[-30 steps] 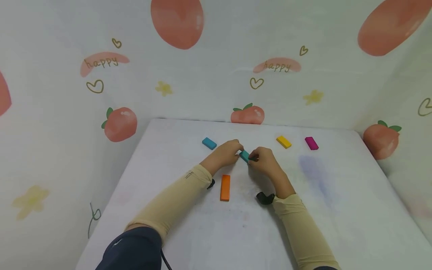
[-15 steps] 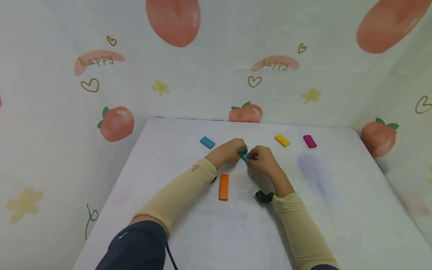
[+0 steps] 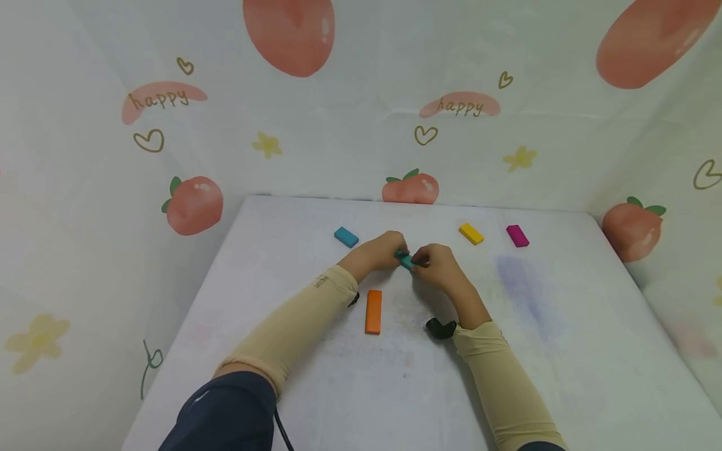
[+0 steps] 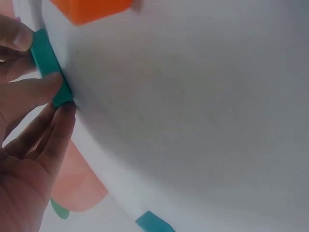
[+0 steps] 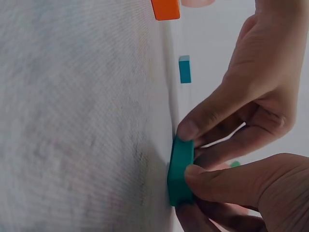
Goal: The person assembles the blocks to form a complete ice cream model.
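Both hands are at one teal rectangular block (image 3: 406,261) in the middle rear part of the table. My left hand (image 3: 379,250) pinches its far left end; in the left wrist view the thumb lies on the block's broad face, with fingers at its end. My right hand (image 3: 441,267) pinches the near right end between thumb and fingers, plain in the right wrist view (image 5: 236,188). The block stays low, close over the white tabletop. An orange block (image 3: 373,312) lies in front of the hands, and a blue block (image 3: 346,237) just beyond the left hand.
At the back right lie a yellow block (image 3: 471,233) and a magenta block (image 3: 517,236). Behind the white table (image 3: 570,376) rises a wall covering printed with peaches. A black wrist device (image 3: 441,329) sits under the right wrist, and a cable (image 3: 284,429) hangs by the left sleeve.
The left hand has shifted over the teal block's far end and now covers more of it. The right hand keeps its pinch nearly in place. The other blocks lie as before.
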### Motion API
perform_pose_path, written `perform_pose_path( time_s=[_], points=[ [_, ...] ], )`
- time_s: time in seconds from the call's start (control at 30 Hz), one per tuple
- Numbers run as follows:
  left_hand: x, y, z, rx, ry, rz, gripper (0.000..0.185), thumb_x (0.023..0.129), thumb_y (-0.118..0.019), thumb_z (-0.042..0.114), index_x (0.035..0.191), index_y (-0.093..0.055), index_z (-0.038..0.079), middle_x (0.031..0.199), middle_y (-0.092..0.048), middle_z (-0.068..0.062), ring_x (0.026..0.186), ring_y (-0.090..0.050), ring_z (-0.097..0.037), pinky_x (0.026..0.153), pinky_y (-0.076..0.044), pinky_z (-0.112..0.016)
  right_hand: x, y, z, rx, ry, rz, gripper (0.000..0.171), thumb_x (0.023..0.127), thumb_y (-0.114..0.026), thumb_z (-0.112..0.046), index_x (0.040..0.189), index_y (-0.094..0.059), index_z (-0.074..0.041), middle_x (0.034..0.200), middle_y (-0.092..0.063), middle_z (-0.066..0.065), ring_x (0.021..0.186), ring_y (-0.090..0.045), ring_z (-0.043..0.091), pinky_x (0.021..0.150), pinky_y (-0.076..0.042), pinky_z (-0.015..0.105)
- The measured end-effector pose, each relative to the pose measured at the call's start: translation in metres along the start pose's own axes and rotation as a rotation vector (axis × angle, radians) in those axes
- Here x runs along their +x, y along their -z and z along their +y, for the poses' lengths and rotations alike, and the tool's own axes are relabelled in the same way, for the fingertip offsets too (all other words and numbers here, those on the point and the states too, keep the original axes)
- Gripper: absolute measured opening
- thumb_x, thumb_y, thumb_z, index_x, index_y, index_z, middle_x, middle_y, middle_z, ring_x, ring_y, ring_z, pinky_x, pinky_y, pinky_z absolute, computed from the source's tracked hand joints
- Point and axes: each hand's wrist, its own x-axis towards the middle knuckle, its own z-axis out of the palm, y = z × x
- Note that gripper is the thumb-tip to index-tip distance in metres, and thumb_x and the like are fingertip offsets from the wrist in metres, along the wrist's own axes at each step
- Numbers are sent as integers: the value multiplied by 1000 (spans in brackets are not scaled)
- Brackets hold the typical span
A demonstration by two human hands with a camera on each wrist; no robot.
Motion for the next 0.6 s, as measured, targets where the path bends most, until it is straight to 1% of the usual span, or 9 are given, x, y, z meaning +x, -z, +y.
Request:
perform_pose_path(
  time_s=[0.2,0.47,0.6],
  points=[
    [-10,1,-2,-17,18,-4,30,95,-69,-6,125,-75,-6,125,-75,-17,117,-68,-26,104,-57,-37,-1,-1,-5,5,-20,-39,16,93,-75,-3,107,-78,5,107,-77,21,104,-73,34,94,-62,50],
    [-28,4,-2,-50,60,-29,33,95,-70,-5,127,-74,-6,126,-74,-17,111,-66,-24,103,-58,-38,-4,-6,-14,18,12,-68,17,93,-75,-1,108,-78,7,111,-77,22,105,-74,35,94,-63,50],
    [-36,5,-5,-62,65,-36,33,95,-70,-3,128,-73,-6,127,-74,-18,110,-66,-23,103,-58,-38,-3,-10,-16,19,20,-75,16,93,-75,0,107,-79,6,111,-77,21,105,-74,35,95,-62,50]
  ],
)
